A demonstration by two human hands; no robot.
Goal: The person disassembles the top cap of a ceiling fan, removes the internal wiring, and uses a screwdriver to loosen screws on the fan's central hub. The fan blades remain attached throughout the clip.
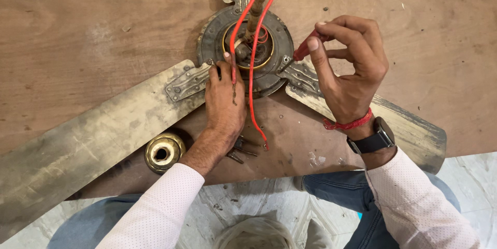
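Left hand (223,105) lies flat on the ceiling fan motor hub (243,52), fingers pressed to its rim, gripping nothing; right hand (348,67) pinches a red-handled screwdriver (300,52), tip at hub's right edge; hub on plywood board (77,36); brass cup (163,151) beside left wrist.

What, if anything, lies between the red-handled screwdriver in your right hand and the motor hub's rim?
Nothing visible. The right hand holds the screwdriver with its tip at the hub rim; the red wires hang apart, nearer the left hand.
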